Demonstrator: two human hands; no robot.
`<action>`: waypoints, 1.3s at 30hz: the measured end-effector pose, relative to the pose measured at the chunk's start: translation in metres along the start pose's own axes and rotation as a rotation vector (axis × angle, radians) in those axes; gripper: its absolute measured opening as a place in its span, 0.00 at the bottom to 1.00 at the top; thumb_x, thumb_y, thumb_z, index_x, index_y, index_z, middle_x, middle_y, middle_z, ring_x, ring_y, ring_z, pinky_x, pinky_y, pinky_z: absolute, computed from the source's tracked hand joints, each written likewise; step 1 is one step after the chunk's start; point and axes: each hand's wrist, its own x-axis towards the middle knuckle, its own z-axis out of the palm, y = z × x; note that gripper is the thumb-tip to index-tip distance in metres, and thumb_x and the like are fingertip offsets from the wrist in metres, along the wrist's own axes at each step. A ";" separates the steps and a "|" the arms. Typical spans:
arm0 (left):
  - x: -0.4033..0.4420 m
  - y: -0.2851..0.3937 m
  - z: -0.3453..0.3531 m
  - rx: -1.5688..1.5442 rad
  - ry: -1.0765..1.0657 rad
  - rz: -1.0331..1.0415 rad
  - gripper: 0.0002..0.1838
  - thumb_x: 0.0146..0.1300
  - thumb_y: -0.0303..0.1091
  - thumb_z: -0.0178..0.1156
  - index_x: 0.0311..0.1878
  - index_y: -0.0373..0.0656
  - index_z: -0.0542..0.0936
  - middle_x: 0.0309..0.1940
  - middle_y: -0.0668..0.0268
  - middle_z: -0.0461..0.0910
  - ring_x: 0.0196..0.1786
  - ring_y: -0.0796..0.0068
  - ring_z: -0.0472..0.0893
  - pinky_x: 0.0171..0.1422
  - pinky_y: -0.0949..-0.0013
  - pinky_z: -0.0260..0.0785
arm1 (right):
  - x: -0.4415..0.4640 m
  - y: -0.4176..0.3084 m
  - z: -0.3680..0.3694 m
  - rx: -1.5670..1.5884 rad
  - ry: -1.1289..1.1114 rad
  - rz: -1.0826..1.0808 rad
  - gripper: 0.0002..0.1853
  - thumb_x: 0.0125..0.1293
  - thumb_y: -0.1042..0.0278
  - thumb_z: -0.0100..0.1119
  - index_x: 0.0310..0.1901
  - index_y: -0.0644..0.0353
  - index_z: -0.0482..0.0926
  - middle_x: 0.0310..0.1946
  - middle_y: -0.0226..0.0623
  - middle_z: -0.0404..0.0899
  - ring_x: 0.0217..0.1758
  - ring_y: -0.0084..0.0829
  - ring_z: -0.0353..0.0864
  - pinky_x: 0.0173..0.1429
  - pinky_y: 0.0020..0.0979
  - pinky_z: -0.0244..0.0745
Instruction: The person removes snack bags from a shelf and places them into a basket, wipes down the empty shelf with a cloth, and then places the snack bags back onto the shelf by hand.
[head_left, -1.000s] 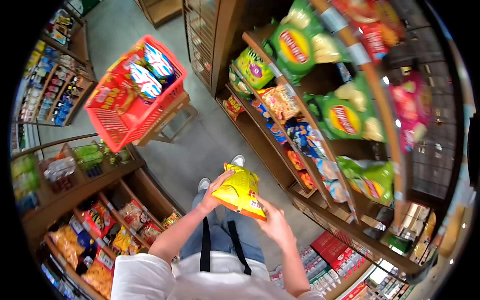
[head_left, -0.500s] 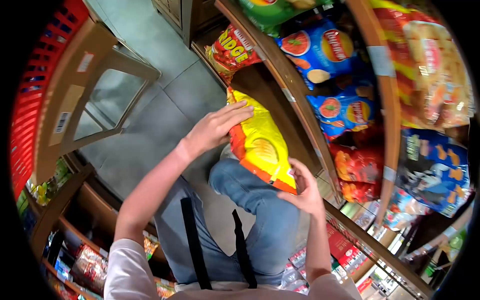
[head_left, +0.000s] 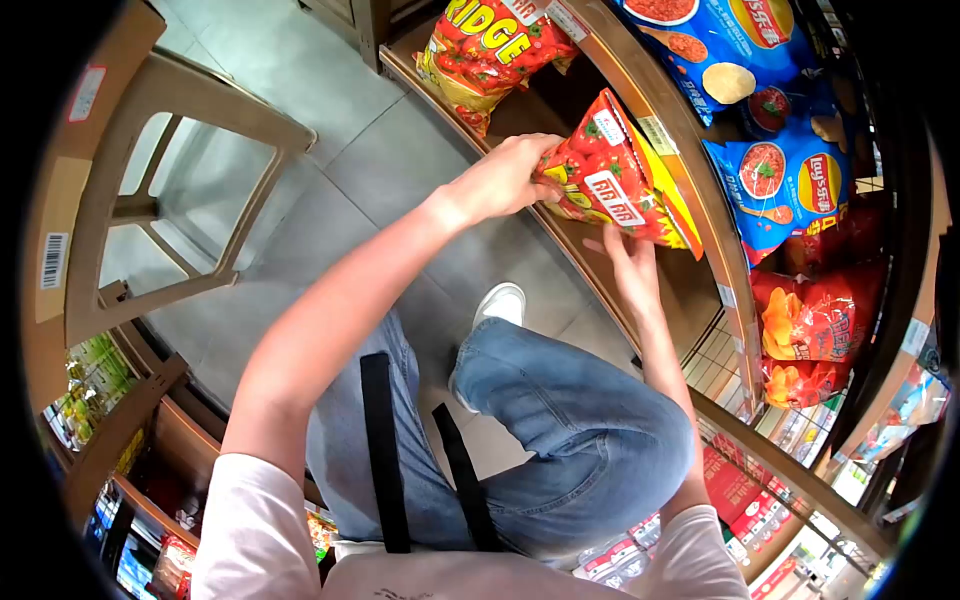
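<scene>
A red bag of chips [head_left: 600, 180] with tomato pictures and a yellow edge is held tilted at the opening of the lower shelf. My left hand [head_left: 505, 180] grips its left end, fingers closed on the packaging. At the bag's lower edge, my right hand [head_left: 632, 268] has its fingertips against it, partly hidden by the bag. Another red RIDGE bag [head_left: 490, 55] stands on the same shelf, farther along to the upper left.
Blue Lay's bags [head_left: 785, 190] and red chip bags [head_left: 815, 320] fill the shelf at the right. A brown stool [head_left: 255, 215] stands on the grey tiled floor [head_left: 375, 165] at left. My bent knee [head_left: 640, 440] is close below the shelf.
Both hands have carried the bag up and right into the shelf opening. It has been turned, so its red tomato side shows instead of the yellow one. My view has shifted too.
</scene>
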 end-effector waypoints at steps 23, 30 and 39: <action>0.133 -0.043 0.027 0.064 0.002 -0.132 0.25 0.56 0.35 0.66 0.57 0.39 0.76 0.50 0.54 0.81 0.55 0.62 0.79 0.58 0.65 0.71 | 0.143 0.010 -0.049 0.102 -0.006 -0.034 0.24 0.78 0.55 0.40 0.69 0.60 0.60 0.64 0.42 0.67 0.63 0.38 0.73 0.57 0.46 0.81; 0.196 -0.089 0.063 0.172 0.094 -0.006 0.29 0.53 0.46 0.67 0.58 0.49 0.77 0.53 0.60 0.81 0.58 0.61 0.78 0.62 0.65 0.70 | 0.179 0.045 -0.078 0.420 -0.190 -0.047 0.27 0.75 0.48 0.45 0.68 0.54 0.63 0.65 0.40 0.67 0.68 0.38 0.69 0.66 0.54 0.71; 0.181 -0.089 0.070 0.156 0.345 -0.001 0.28 0.55 0.45 0.65 0.59 0.48 0.76 0.53 0.56 0.80 0.57 0.56 0.78 0.62 0.61 0.69 | 0.200 0.067 -0.089 0.421 -0.059 -0.302 0.26 0.71 0.43 0.50 0.65 0.48 0.69 0.59 0.36 0.74 0.61 0.38 0.74 0.66 0.56 0.67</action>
